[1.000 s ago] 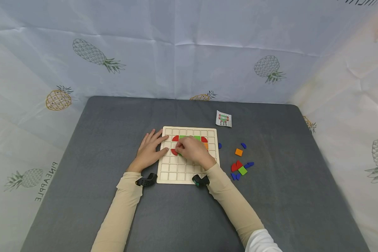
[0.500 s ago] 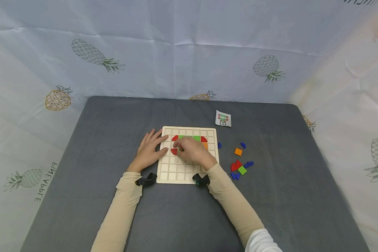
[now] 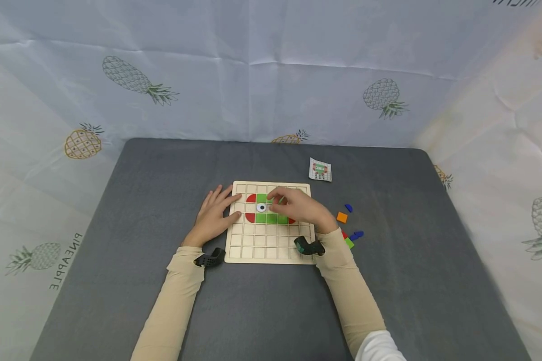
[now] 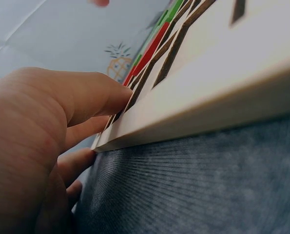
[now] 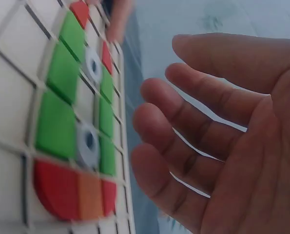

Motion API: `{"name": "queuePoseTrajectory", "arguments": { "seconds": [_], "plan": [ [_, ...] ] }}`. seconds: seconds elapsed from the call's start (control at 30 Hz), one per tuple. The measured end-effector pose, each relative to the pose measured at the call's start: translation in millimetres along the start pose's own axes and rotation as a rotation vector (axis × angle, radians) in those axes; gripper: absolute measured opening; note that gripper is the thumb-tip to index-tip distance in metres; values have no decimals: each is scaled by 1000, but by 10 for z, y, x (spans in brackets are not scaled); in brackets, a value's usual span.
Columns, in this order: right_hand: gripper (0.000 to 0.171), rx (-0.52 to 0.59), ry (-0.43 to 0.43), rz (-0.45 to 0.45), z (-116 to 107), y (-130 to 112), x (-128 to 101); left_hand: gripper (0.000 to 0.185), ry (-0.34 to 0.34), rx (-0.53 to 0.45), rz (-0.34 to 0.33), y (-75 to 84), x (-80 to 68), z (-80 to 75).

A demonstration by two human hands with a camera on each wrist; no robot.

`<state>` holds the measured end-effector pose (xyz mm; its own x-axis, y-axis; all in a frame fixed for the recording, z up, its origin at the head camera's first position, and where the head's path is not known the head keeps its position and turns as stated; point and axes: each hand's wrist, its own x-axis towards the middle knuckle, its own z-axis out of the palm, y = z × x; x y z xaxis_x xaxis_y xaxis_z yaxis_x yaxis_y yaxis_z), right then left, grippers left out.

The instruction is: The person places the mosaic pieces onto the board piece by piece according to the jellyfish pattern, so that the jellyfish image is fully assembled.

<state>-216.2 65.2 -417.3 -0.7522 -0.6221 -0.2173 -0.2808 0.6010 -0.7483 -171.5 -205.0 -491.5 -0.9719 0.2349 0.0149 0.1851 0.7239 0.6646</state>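
Note:
A pale wooden grid board (image 3: pixel 253 242) lies on the table. My left hand (image 3: pixel 211 216) rests at its left edge; the left wrist view shows the thumb (image 4: pixel 103 95) on the top and other fingers along the side. Green squares (image 3: pixel 272 218) sit in two rows, with red rounded corner pieces (image 3: pixel 250 218) at their ends. Between the rows are two round eye pieces, one white with a dark pupil (image 3: pixel 261 207), the other (image 5: pixel 88 141) showing in the right wrist view. Just above the board, my right hand (image 3: pixel 298 204) has loosely bent fingers and holds nothing.
Right of the board lie an orange square (image 3: pixel 342 217), a blue half-round piece (image 3: pixel 349 207), more blue pieces (image 3: pixel 357 235) and a green square (image 3: pixel 350 243), partly behind the right forearm. A small printed picture card (image 3: pixel 320 170) lies behind the board. A pineapple-print cloth (image 3: pixel 271 90) hangs beyond the table.
My right hand has lifted off the left part of the pattern and moved right, uncovering the left eye piece and the lower green row. The left hand has stayed in place.

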Motion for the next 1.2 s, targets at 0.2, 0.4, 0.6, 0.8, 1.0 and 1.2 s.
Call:
{"name": "queuePoseTrajectory", "arguments": {
  "seconds": [0.2,0.4,0.6,0.8,1.0,1.2],
  "plan": [
    [38,9,62,85,-284,193,-202,57,0,-11,-2,13,-6,-7],
    [44,50,81,186,-487,386,-395,57,0,-8,-7,13,-8,-8],
    [50,31,104,296,-610,547,-540,57,0,1,-7,11,-9,-6],
    [48,18,118,383,-683,641,-616,56,3,3,-3,19,-1,-1],
    [50,37,103,435,-723,692,-678,56,4,1,-9,21,1,-1],
    [51,25,123,429,-787,785,-792,57,3,1,-13,18,0,6]
  ]
}}
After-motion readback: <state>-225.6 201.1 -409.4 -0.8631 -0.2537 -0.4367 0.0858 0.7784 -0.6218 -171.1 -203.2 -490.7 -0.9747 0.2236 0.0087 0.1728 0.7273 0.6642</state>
